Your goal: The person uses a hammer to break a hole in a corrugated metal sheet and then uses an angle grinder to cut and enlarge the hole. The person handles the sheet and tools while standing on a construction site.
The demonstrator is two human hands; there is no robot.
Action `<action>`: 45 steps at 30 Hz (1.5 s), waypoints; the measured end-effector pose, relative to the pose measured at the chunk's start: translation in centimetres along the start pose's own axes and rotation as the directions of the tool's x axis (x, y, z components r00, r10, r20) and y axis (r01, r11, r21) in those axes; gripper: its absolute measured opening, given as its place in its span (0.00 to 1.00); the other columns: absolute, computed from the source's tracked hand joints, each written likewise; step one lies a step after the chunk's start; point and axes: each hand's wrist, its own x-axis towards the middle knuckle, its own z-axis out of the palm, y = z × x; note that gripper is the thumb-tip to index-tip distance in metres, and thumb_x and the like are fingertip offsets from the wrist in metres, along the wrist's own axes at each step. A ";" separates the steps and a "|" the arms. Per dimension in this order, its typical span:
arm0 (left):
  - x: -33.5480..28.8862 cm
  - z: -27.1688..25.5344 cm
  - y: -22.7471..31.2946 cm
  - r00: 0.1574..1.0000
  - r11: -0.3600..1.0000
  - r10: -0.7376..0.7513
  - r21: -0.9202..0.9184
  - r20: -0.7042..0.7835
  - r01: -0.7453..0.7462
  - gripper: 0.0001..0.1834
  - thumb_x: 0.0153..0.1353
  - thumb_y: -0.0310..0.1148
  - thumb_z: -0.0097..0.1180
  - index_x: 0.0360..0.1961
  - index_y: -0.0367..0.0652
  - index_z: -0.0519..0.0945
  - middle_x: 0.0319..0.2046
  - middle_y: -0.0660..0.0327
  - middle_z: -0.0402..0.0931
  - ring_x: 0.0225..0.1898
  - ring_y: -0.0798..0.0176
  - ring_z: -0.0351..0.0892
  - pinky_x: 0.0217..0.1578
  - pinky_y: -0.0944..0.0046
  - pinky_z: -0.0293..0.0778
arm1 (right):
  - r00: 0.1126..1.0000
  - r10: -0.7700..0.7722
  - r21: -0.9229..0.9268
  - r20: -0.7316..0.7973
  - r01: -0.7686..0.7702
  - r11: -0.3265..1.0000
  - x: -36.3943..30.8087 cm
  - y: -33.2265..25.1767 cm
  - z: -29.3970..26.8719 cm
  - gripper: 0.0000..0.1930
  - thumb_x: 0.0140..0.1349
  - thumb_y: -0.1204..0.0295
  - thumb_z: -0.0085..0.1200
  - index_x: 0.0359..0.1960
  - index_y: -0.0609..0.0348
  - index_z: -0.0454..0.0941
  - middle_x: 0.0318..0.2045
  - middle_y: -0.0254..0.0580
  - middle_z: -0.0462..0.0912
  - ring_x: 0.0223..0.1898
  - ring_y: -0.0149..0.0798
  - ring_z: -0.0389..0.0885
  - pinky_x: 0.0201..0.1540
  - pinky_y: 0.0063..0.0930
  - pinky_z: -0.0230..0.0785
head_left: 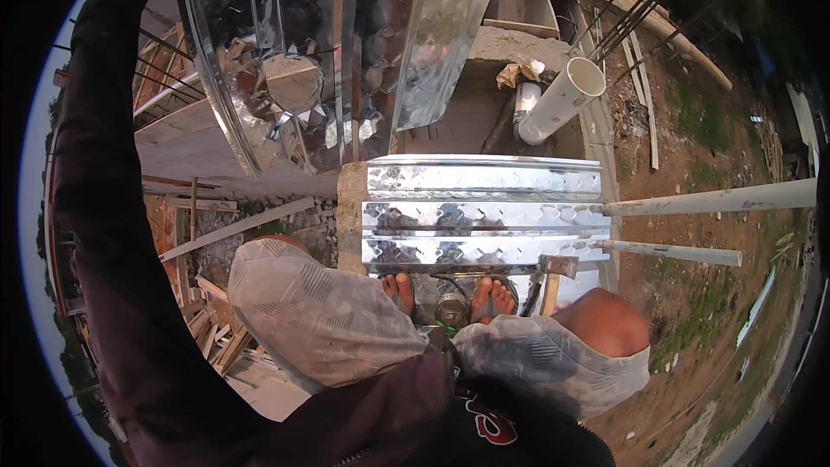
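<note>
Sheeting (pixel 376 43) of ribbed metal spans the top of my view, beyond shiny panels (pixel 484 218) before two bare feet (pixel 403 291). Left of it runs a dark sleeve (pixel 105 199); both hands are out of view, so I cannot tell the fingers' state.

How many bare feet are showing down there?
2. The left foot is just left of the dark round object, and the right foot is just right of it. Both are partly hidden; more could be out of sight.
</note>
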 end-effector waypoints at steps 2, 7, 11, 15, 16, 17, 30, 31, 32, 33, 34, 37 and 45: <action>2.8 -7.0 -7.2 0.998 0.967 -0.055 -0.248 0.011 0.056 0.17 0.53 0.25 0.57 0.44 0.30 0.75 0.49 0.48 0.66 0.53 0.52 0.69 0.60 0.57 0.62 | 1.000 -0.018 0.001 0.013 0.018 1.000 -0.2 -0.7 0.3 0.40 0.35 0.54 0.72 0.48 0.71 0.75 0.43 0.61 0.83 0.47 0.62 0.81 0.53 0.48 0.73; -0.7 -12.5 -26.7 0.914 0.761 -0.394 -0.593 -0.099 0.264 0.04 0.50 0.20 0.60 0.26 0.40 0.79 0.27 0.62 0.78 0.30 0.60 0.77 0.41 0.59 0.77 | 1.000 -0.016 0.010 0.015 0.016 1.000 -0.6 -1.0 0.0 0.40 0.35 0.54 0.72 0.48 0.71 0.75 0.43 0.61 0.83 0.47 0.62 0.81 0.53 0.48 0.74; -12.6 -4.1 -39.4 0.709 0.467 -0.698 -0.814 -0.100 0.345 0.04 0.53 0.25 0.58 0.31 0.39 0.77 0.33 0.58 0.77 0.36 0.56 0.77 0.43 0.54 0.75 | 1.000 -0.011 -0.003 0.004 0.011 1.000 -0.6 -0.9 -0.7 0.40 0.35 0.54 0.72 0.48 0.71 0.75 0.43 0.61 0.83 0.47 0.62 0.81 0.53 0.49 0.74; -22.5 6.9 -45.0 0.439 0.182 -0.895 -0.964 -0.082 0.192 0.08 0.53 0.24 0.57 0.36 0.34 0.77 0.36 0.57 0.78 0.38 0.57 0.77 0.47 0.54 0.76 | 1.000 0.011 -0.038 0.005 -0.011 0.999 -0.4 0.1 -1.3 0.40 0.34 0.54 0.72 0.48 0.71 0.75 0.43 0.61 0.83 0.47 0.62 0.81 0.53 0.49 0.74; -24.2 8.3 -46.8 0.403 0.165 -0.912 -0.967 -0.073 0.197 0.10 0.53 0.21 0.56 0.38 0.33 0.78 0.36 0.58 0.78 0.38 0.60 0.77 0.46 0.59 0.76 | 1.000 0.016 -0.047 0.011 -0.015 0.999 -0.7 0.0 -1.1 0.40 0.34 0.54 0.72 0.48 0.71 0.75 0.43 0.61 0.83 0.47 0.62 0.81 0.53 0.49 0.74; -25.9 9.1 -49.1 0.424 0.223 -0.900 -0.943 -0.103 0.245 0.08 0.52 0.22 0.55 0.36 0.34 0.76 0.36 0.57 0.77 0.37 0.58 0.77 0.45 0.56 0.76 | 1.000 0.012 -0.048 0.016 -0.012 0.999 -0.8 0.0 -1.2 0.40 0.34 0.54 0.72 0.48 0.71 0.75 0.43 0.61 0.83 0.47 0.62 0.81 0.53 0.49 0.74; -37.1 13.3 -57.1 0.890 0.902 -0.431 -0.042 -0.149 0.430 0.10 0.53 0.20 0.55 0.39 0.33 0.77 0.37 0.55 0.76 0.38 0.59 0.77 0.44 0.57 0.77 | 0.996 0.084 -0.041 -0.001 -0.084 0.996 -1.5 -0.5 -1.0 0.40 0.34 0.55 0.72 0.47 0.71 0.75 0.42 0.61 0.83 0.46 0.62 0.81 0.53 0.50 0.74; -37.2 12.0 -58.0 0.879 0.892 -0.451 -0.050 -0.157 0.449 0.09 0.55 0.22 0.55 0.39 0.33 0.77 0.37 0.55 0.76 0.39 0.58 0.76 0.45 0.55 0.76 | 0.997 0.076 -0.021 0.004 -0.076 0.997 -1.3 -1.1 -0.5 0.40 0.34 0.55 0.72 0.47 0.71 0.75 0.42 0.61 0.83 0.46 0.63 0.81 0.53 0.50 0.74; -37.4 12.8 -58.1 0.867 0.878 -0.479 -0.078 -0.139 0.473 0.09 0.57 0.25 0.55 0.39 0.33 0.77 0.37 0.56 0.75 0.39 0.56 0.76 0.46 0.53 0.75 | 0.996 0.091 -0.013 -0.009 -0.091 0.996 -1.2 -1.2 -0.9 0.40 0.34 0.55 0.72 0.47 0.71 0.75 0.42 0.61 0.83 0.46 0.63 0.81 0.53 0.50 0.74; -37.8 13.2 -56.6 0.901 0.898 -0.411 0.110 -0.140 0.427 0.09 0.59 0.26 0.54 0.39 0.33 0.77 0.36 0.56 0.75 0.40 0.53 0.76 0.47 0.51 0.75 | 0.994 0.105 -0.009 -0.019 -0.105 0.994 -1.3 -0.9 -1.1 0.40 0.34 0.55 0.72 0.47 0.71 0.75 0.42 0.61 0.83 0.46 0.63 0.81 0.53 0.50 0.74; -37.5 13.9 -58.0 0.711 0.659 -0.686 -0.543 -0.151 0.521 0.08 0.58 0.26 0.55 0.38 0.33 0.76 0.36 0.56 0.74 0.40 0.53 0.76 0.48 0.50 0.75 | 0.993 0.118 -0.004 -0.025 -0.118 0.993 -1.2 -0.7 -1.2 0.40 0.34 0.55 0.72 0.47 0.71 0.75 0.42 0.61 0.83 0.46 0.63 0.81 0.53 0.50 0.74; -36.0 13.7 -59.9 0.426 -0.063 -0.888 -0.964 0.172 0.258 0.07 0.55 0.26 0.56 0.34 0.35 0.75 0.36 0.56 0.74 0.39 0.52 0.76 0.50 0.50 0.74 | 0.993 0.109 0.058 -0.044 -0.106 0.993 -0.7 -1.8 -1.3 0.40 0.34 0.55 0.72 0.47 0.71 0.75 0.42 0.61 0.83 0.46 0.63 0.81 0.53 0.50 0.74; -37.2 12.2 -62.8 0.620 0.370 -0.785 -0.792 0.013 0.485 0.06 0.52 0.25 0.58 0.32 0.40 0.77 0.34 0.61 0.76 0.40 0.56 0.78 0.51 0.53 0.75 | 0.768 0.549 0.426 -0.329 -0.398 0.812 -8.2 9.5 -4.7 0.40 0.34 0.55 0.72 0.47 0.71 0.75 0.42 0.61 0.83 0.46 0.63 0.81 0.53 0.50 0.74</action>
